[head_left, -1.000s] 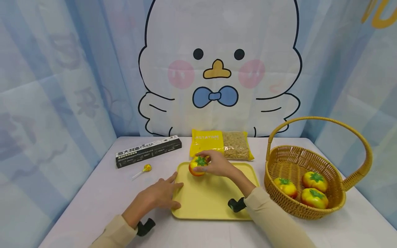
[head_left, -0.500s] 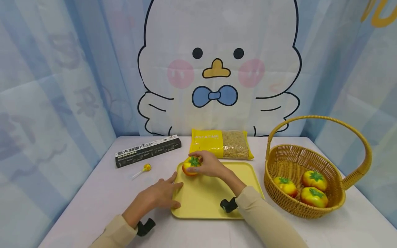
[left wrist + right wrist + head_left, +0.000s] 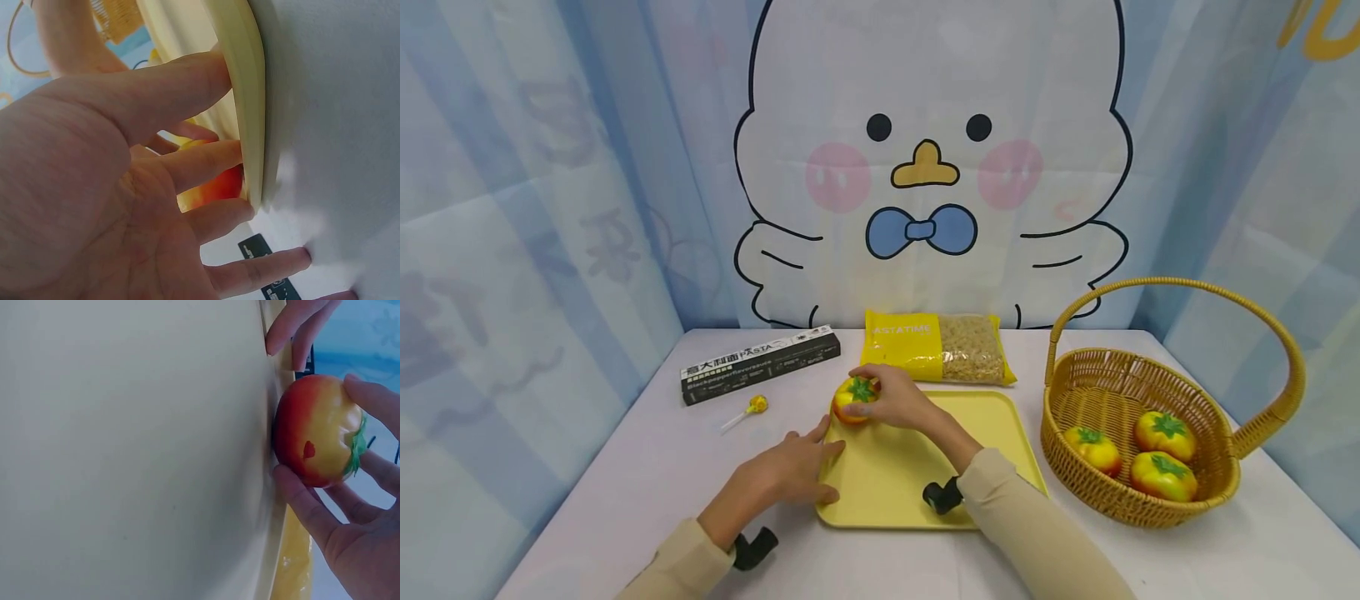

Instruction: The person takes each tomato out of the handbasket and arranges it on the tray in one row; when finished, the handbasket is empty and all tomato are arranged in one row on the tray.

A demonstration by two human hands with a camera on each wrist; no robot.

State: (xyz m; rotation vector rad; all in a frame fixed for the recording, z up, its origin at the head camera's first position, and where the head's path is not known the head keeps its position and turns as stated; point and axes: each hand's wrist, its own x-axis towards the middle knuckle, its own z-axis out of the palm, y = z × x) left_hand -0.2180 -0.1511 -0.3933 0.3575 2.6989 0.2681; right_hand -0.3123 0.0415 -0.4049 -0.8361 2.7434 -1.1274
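Observation:
My right hand [image 3: 897, 398] holds a yellow-and-red tomato [image 3: 854, 402] with a green leafy top, thumb and fingers around its sides. This tomato is at the far left corner of a yellow tray [image 3: 910, 475]; in the right wrist view the tomato [image 3: 315, 428] sits right at the tray's raised edge. At the tray's left side, my left hand [image 3: 793, 471] rests with fingers spread. In the left wrist view, the thumb and two fingers of the left hand [image 3: 144, 162] touch the tray's rim [image 3: 247, 94], while the other fingers reach down to the table.
A wicker basket [image 3: 1063, 467] with a tall handle stands on the right, with three similar tomatoes [image 3: 1163, 477] inside. Behind the tray lies a yellow bag of pasta [image 3: 936, 348]. A black pasta box [image 3: 760, 367] and a lollipop [image 3: 756, 405] lie to the left.
My right hand has moved left across the tray's far side with the tomato, ending at the far left corner. The left hand has stayed at the tray's left edge.

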